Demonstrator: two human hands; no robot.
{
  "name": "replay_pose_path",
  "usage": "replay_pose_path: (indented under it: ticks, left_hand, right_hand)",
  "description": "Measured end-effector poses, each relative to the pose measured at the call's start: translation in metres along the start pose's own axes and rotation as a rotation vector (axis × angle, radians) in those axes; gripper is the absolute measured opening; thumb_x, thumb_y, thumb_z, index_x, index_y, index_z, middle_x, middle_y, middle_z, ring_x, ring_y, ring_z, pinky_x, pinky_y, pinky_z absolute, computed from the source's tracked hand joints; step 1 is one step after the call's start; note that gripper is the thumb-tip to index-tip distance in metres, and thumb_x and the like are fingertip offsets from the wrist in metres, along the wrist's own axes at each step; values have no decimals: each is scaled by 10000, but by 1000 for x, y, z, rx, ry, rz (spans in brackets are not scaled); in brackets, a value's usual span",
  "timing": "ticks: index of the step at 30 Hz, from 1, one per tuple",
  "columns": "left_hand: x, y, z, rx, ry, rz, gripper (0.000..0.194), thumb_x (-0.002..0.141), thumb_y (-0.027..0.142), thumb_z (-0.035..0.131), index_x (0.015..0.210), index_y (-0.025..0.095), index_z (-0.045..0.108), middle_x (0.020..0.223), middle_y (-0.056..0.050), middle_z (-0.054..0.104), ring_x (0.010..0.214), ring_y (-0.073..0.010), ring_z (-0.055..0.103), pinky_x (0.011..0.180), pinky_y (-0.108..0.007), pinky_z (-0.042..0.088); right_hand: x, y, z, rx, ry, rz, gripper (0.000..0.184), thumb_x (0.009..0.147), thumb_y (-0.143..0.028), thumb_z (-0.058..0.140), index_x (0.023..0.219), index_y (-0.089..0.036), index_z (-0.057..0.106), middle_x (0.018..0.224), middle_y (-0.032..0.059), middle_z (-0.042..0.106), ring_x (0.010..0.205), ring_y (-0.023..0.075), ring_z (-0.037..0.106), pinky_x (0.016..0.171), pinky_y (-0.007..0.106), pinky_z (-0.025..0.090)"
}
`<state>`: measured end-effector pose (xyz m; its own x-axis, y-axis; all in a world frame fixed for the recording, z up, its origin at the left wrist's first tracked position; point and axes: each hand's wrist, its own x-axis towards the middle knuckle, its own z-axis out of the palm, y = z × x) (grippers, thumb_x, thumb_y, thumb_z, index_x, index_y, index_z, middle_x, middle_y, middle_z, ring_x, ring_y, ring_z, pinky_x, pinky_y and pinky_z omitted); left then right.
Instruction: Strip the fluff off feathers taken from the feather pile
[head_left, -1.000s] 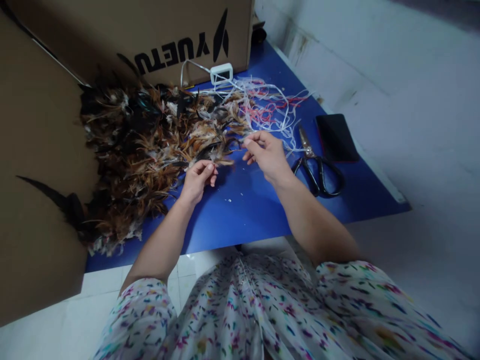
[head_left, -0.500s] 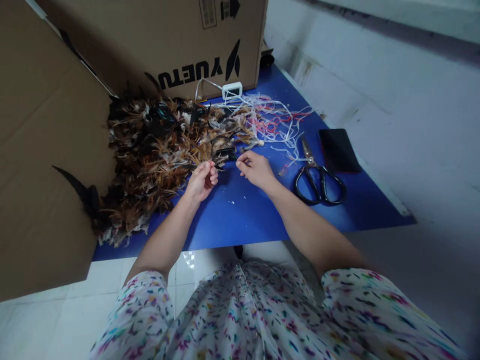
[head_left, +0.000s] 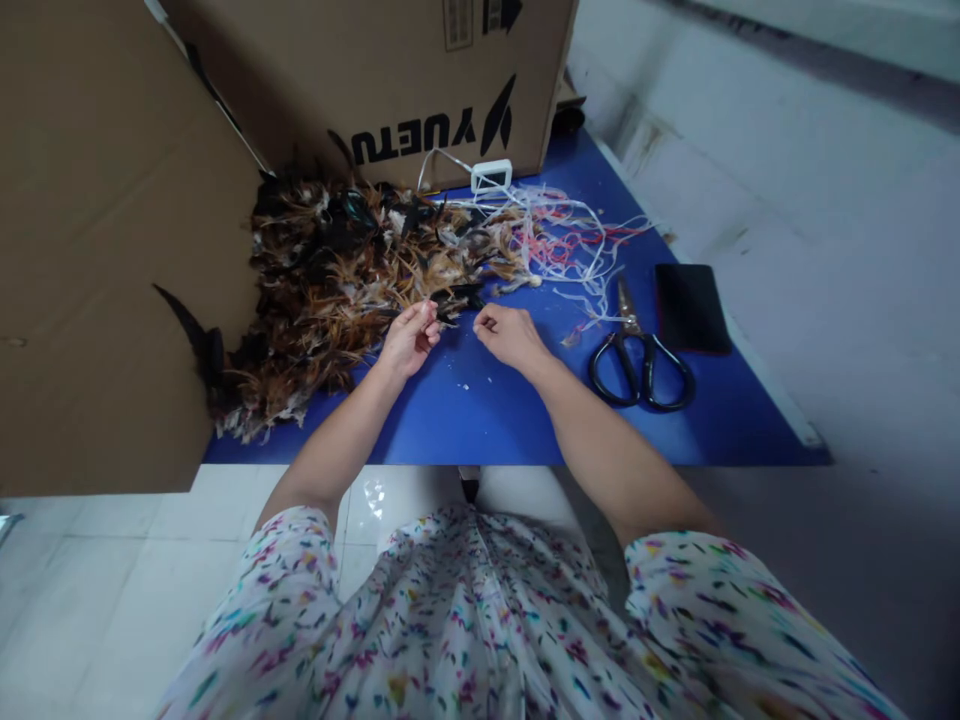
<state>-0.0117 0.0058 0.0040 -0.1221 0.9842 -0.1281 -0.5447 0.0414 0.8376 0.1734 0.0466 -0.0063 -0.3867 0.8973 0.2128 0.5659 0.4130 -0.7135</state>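
A big heap of brown, black and white feathers lies on the blue table, spilling from the left. My left hand is pinched closed at the heap's near edge, holding a small dark feather. My right hand is curled closed just to the right, fingertips close to the same feather; I cannot make out what it grips. The two hands are a short gap apart.
Black-handled scissors lie right of my right hand, with a dark flat case beyond them. Tangled white and red strings and a small white block lie at the back. Cardboard boxes stand behind and at left.
My right hand has come down and leftward from the strings to the heap's edge, closing near my left hand. The view has shifted, so everything sits further right.
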Motion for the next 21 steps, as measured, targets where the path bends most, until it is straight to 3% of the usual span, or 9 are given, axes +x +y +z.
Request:
replay_pose_path:
  ticks: [7,13,16,21]
  left_hand:
    - [-7,0,10,79,5,22,157,789,224,815,830,145,687,636,47,541,492,-30,471,442,-151,366]
    - [-55,8,10,157,-12,95,309,664,326,902,825,153,702,649,37,585,498,-38,496,444,-162,394]
    - [-92,11,-6,211,48,132,384,595,386,931,807,154,713,616,37,581,487,-50,504,439,-174,402]
    - [-154,30,-55,369,326,311,370,602,406,905,794,163,703,578,35,586,475,-64,507,437,-184,409]
  right_hand:
    - [0,1,0,-44,-10,-14,136,824,-118,611,865,-170,730,798,45,728,703,159,631,718,280,467]
    - [0,0,-1,-116,-42,1,180,827,-132,625,945,-167,755,883,76,764,817,211,694,775,308,493]
    - [-1,0,0,-117,-48,1,179,826,-131,626,939,-178,756,888,68,769,833,214,704,785,313,500]
    - [-3,-2,1,-146,-62,8,152,834,-154,633,924,-186,751,900,64,778,853,223,714,780,324,501]
